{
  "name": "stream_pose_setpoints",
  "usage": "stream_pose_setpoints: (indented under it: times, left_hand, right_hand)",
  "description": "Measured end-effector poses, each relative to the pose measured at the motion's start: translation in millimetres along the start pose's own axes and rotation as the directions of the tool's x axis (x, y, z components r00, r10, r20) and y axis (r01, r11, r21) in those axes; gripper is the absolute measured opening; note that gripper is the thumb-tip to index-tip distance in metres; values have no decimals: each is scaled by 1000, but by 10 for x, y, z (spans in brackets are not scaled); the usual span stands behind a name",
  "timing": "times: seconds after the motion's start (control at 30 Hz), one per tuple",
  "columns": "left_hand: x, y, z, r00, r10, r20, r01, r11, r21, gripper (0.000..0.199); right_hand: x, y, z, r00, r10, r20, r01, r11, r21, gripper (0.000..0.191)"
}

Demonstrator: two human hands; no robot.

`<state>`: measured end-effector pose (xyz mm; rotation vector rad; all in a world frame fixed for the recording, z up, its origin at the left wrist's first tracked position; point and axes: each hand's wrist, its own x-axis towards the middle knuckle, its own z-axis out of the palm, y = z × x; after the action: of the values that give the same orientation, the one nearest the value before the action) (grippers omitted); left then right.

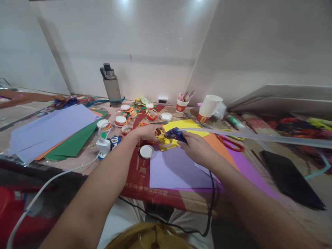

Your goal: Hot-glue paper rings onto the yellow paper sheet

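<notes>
My left hand (151, 134) is closed round a small yellow paper piece (164, 139), over the middle of the table. My right hand (192, 145) grips a blue glue gun (176, 134), its tip touching or just beside the yellow piece. A long clear glue stick (233, 134) runs out of the gun's back to the right, and a black cord hangs below. Beneath the hands lie yellow paper (190, 125) and lilac paper (173, 171). A white round lid (146, 151) rests just below my left hand.
Small decorated paper cups (120, 121) and scraps stand behind on the left, near a bottle (112, 90) and a power adapter (103, 146). Stacked cups (209, 107), red scissors (230, 143) and a black tablet-like slab (290, 178) are right. Another person's hand (61, 98) is far left.
</notes>
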<state>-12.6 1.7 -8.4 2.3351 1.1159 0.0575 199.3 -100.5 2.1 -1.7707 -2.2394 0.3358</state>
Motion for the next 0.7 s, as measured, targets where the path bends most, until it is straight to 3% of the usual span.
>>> stream_pose_setpoints:
  times: [0.37, 0.6, 0.7]
  left_hand:
    - [31, 43, 40, 998, -40, -40, 40, 999, 13, 54]
    - [26, 19, 35, 998, -60, -14, 60, 998, 8, 63]
    - [36, 5, 42, 999, -50, -17, 50, 999, 5, 63]
  right_hand:
    - [44, -29, 148, 999, -51, -15, 51, 997, 51, 27]
    - [-17, -55, -10, 998, 62, -6, -62, 996, -59, 25]
    - [-34, -41, -29, 999, 37, -16, -37, 999, -22, 25]
